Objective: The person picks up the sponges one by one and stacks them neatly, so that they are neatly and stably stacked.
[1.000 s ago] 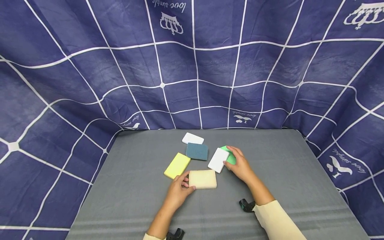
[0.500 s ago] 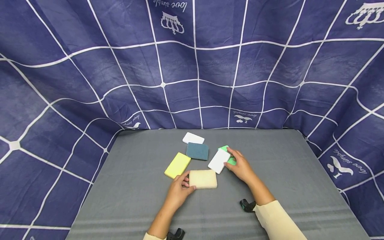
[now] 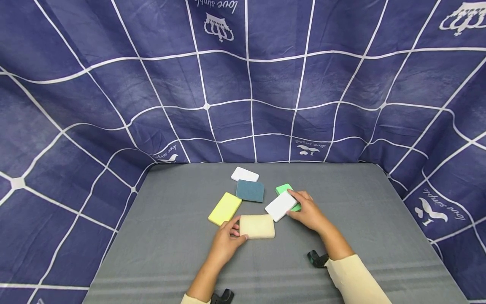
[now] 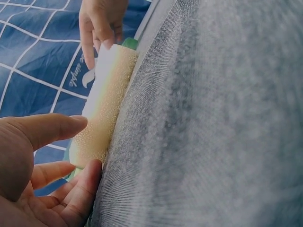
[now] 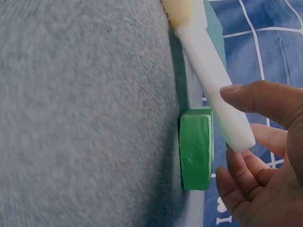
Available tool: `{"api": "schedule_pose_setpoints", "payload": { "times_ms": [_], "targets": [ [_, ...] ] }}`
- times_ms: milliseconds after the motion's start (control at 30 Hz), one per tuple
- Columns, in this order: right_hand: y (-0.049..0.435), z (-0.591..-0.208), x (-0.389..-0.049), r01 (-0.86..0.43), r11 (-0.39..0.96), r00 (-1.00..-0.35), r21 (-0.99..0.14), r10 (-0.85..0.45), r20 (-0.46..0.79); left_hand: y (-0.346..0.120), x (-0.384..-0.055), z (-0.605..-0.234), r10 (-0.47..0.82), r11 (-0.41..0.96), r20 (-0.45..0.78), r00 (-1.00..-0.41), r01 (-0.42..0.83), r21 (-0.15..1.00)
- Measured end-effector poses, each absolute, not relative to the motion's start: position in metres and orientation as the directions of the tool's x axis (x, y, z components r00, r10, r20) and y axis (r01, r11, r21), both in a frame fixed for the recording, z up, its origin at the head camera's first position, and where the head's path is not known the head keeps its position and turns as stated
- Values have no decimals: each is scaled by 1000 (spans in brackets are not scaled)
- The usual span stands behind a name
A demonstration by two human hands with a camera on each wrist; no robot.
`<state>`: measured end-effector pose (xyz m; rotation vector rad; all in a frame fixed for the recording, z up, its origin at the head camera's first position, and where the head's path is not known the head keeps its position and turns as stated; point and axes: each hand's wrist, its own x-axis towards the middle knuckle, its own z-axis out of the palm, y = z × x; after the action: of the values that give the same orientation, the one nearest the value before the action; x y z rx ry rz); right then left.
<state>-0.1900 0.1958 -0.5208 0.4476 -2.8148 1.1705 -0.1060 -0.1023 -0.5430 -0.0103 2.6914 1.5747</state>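
A: Hands?
B: Left hand (image 3: 223, 244) half curled, gripping the cream sponge (image 3: 257, 226) at its end facing the table's (image 3: 163, 245) left edge. Right hand (image 3: 310, 214) half curled, pinching the white block (image 3: 281, 206), tilted over the green block (image 3: 283, 188).
A: Positions?
B: Cream sponge mid-table; white block nearer far right corner.

Upside down, the blue curtain (image 3: 273, 80) reads "love simple" at right, beside "I", heart (image 3: 417, 212) and moustache (image 3: 433, 210). Crowns (image 3: 218, 26) mark the top.
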Motion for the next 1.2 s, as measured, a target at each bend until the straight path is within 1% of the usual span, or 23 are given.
{"api": "schedule_pose_setpoints", "payload": {
  "times_ms": [167,400,533,733,1000,1200],
  "targets": [
    [201,-519,-191,-279,682,-956,-676,-265,128,-102,-105,-542,5,512,-14,-1000,-9,859],
    [211,-517,-189,-310,682,-943,-663,-307,126,-102,-104,-543,8,520,-10,-1000,-5,854],
    [215,-516,-188,-312,669,-942,-675,-312,127,-102,-105,-544,12,516,-7,-1000,0,857],
    [218,-516,-187,-299,644,-946,-704,-294,133,-102,-105,-543,8,502,-14,-1000,-8,865],
    [222,-517,-184,-245,626,-965,-740,-227,127,-102,-105,-541,12,491,-23,-1000,-14,871],
    [220,-515,-178,-216,579,-971,-786,-210,112,-101,-105,-542,12,472,-27,-1000,-18,881]
  ]
}}
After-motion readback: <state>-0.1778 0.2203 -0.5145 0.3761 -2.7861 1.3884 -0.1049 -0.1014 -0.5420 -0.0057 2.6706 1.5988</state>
